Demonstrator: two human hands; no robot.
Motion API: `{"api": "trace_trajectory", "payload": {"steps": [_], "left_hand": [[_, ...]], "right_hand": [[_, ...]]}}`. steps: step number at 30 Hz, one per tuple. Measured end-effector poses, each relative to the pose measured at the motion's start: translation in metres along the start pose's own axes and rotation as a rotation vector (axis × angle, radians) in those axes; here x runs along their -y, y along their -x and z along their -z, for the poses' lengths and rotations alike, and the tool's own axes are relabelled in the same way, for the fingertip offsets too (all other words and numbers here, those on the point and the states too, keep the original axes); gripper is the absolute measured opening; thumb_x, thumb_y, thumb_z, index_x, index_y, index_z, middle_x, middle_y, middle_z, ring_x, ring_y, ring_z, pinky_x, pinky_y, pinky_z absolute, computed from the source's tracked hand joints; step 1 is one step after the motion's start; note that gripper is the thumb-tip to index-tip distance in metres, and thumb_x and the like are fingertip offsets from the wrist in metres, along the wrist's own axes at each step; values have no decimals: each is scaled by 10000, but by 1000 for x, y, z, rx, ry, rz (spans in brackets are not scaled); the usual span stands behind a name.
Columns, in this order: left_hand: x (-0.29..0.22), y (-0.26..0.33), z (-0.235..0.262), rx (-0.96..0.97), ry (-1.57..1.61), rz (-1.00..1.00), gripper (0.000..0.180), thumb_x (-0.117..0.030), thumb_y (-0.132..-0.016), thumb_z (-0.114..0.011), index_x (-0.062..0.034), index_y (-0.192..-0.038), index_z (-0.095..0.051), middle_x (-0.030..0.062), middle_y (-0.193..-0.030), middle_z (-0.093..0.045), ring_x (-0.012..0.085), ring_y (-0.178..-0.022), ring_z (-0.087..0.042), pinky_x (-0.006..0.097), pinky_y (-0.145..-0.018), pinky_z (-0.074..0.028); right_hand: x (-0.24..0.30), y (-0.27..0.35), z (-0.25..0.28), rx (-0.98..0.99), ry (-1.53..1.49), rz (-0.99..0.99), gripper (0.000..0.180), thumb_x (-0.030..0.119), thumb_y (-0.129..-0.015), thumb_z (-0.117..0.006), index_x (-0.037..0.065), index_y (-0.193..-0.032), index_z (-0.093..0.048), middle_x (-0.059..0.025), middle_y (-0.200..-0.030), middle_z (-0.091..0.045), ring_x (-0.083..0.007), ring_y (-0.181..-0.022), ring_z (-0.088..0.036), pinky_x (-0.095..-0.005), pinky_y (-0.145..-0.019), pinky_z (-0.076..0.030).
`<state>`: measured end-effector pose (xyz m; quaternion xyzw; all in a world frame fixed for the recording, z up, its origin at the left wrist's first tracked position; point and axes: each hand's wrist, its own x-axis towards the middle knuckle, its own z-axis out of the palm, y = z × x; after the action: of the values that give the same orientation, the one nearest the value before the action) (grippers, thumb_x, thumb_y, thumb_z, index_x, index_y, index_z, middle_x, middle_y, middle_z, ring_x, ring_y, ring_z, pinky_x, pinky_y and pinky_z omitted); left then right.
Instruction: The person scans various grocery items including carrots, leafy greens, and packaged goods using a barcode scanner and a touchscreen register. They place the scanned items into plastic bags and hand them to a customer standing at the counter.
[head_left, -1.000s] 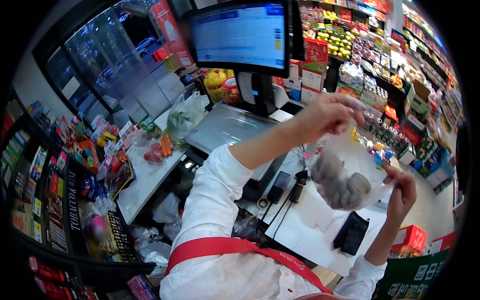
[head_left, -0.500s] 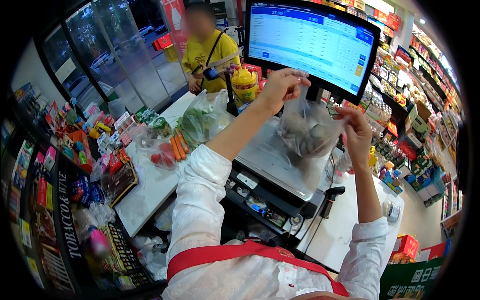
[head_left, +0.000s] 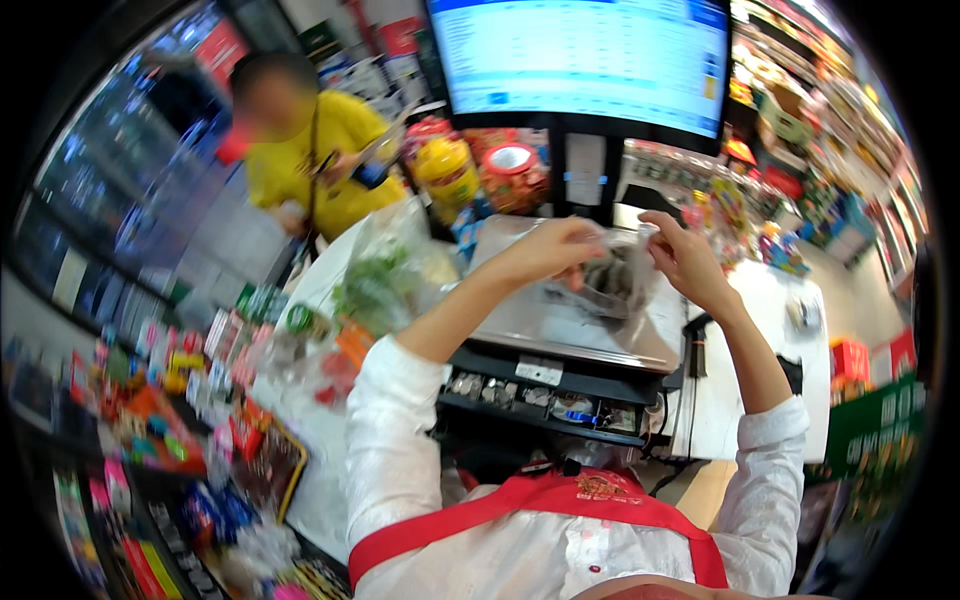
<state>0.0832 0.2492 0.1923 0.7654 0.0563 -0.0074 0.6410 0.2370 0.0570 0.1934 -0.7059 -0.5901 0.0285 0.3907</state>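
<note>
A clear plastic bag (head_left: 608, 290) with several dark, roundish items inside rests on the flat metal plate of a scale (head_left: 535, 325). At the bag's upper left, my left hand (head_left: 562, 250) grips the plastic with curled fingers, slightly smeared by motion. My right hand (head_left: 688, 262) pinches the bag's right upper edge between thumb and fingers. What the items in the bag are, I cannot make out through the plastic.
A monitor (head_left: 585, 65) stands behind the scale. Left on the counter are a bag of green vegetables (head_left: 380, 280), carrots (head_left: 355, 342) and a bag with red produce (head_left: 335, 385). A person in yellow (head_left: 345, 130) stands across the counter. A handheld scanner (head_left: 697, 345) lies at right.
Both hands have come down with the bag, which now sits lower on the scale. The view has shifted, so the monitor appears higher.
</note>
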Motion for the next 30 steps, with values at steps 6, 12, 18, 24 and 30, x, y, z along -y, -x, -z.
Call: {"api": "trace_trajectory", "payload": {"steps": [6,12,18,24,30], "left_hand": [[9,23,27,-133,-105,-2,351,-95,-875,-496,-6,-1214,-483,74,-1131,-564,87,-604,-585,182,-469,-360],[18,28,30,-310,-54,-26,408,-81,-877,-501,5,-1268,-421,84,-1190,-522,90,-607,-573,181,-478,-358],[21,39,29,-445,-9,-22,460,-61,-871,-524,6,-1303,-380,115,-1236,-505,94,-586,-583,190,-454,-353],[16,58,39,-536,-7,-27,481,-53,-874,-510,15,-1323,-351,145,-1254,-499,97,-572,-578,183,-443,-356],[0,42,36,-549,-54,-21,476,-66,-879,-499,14,-1323,-347,142,-1250,-501,97,-569,-560,188,-453,-357]], "right_hand": [[-1,-25,27,-426,105,89,264,28,-849,-522,21,-1110,-481,-109,-933,-661,-263,-712,-646,-337,-655,-478],[7,-88,27,-544,290,211,371,92,-861,-523,64,-1212,-405,-119,-1085,-626,-316,-775,-639,-394,-684,-498],[7,-150,35,-496,390,148,352,132,-890,-517,129,-1228,-418,-96,-1125,-612,-333,-831,-627,-411,-702,-502],[14,-121,31,-560,360,354,327,143,-860,-548,91,-1174,-470,-131,-960,-651,-307,-820,-630,-397,-665,-500],[-14,-64,22,-338,254,280,220,114,-835,-573,64,-1041,-515,-130,-842,-633,-321,-738,-609,-411,-618,-470]]}}
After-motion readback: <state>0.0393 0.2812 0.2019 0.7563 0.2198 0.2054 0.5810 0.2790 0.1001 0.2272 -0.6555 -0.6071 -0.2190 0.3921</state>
